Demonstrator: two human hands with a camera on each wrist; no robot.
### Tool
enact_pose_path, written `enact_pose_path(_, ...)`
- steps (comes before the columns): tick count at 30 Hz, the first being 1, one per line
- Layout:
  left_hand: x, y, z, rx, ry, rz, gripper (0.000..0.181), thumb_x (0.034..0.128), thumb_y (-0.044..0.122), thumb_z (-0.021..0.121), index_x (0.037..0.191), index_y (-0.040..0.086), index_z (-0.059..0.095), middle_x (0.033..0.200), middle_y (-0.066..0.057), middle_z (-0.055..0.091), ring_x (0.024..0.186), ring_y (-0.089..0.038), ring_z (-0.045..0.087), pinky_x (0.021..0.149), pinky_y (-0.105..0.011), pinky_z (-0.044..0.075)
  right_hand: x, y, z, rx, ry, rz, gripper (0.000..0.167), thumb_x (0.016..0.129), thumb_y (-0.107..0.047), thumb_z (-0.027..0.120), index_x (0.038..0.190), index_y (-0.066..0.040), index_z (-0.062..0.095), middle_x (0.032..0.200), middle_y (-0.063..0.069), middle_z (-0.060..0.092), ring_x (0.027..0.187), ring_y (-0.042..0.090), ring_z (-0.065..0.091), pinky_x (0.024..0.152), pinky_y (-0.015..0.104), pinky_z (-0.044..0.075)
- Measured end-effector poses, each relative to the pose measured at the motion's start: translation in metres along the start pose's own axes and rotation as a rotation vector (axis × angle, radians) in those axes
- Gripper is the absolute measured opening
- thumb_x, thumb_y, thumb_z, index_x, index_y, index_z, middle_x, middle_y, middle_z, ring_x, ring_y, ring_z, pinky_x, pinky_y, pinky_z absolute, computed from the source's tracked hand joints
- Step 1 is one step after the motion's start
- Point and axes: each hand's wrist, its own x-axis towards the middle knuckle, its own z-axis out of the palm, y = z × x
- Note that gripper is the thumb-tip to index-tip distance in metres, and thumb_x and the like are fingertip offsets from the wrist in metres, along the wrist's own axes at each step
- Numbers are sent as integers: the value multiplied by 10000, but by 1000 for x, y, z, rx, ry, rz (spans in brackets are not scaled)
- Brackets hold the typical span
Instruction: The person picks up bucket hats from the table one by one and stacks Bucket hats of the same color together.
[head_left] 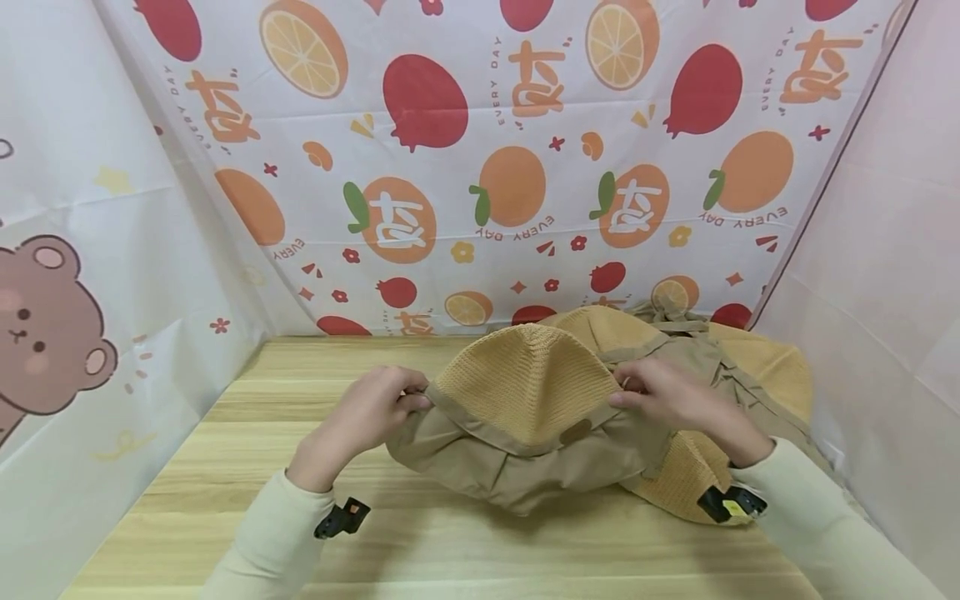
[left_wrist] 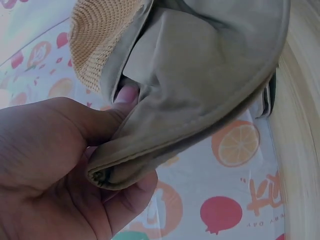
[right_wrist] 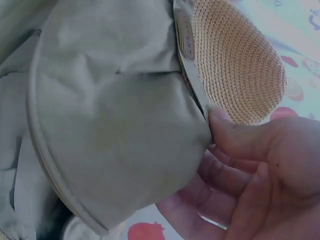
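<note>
A sun hat [head_left: 525,392] with a tan woven crown and a khaki cloth brim is held up over the table, its brim hanging toward me. At its left side my left hand [head_left: 378,408] pinches the cloth where brim meets crown; in the left wrist view the thumb [left_wrist: 126,96] presses on the folded brim [left_wrist: 190,75]. My right hand [head_left: 667,400] pinches the opposite side, thumb beside the crown [right_wrist: 235,60] in the right wrist view. A small brown patch [head_left: 576,431] sits on the band.
More khaki and woven hats [head_left: 765,367] lie heaped on the right of the wooden table [head_left: 300,533], partly behind the held hat and my right arm. A fruit-print cloth [head_left: 517,183] hangs at the back. White sheets [head_left: 877,267] hang on both sides.
</note>
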Motion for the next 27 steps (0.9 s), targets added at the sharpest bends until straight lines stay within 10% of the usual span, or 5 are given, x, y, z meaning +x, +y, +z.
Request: enact_pose_path(27, -5, -61, -35, 46, -97, -146, 85, 925, 76, 747, 848, 114, 743, 811, -9, 715, 737, -131, 591, 656, -310, 460, 63, -15, 54, 24, -39, 17, 154, 1003, -84, 648, 851, -89, 626, 770, 8, 601, 670, 96, 480, 610, 228, 392)
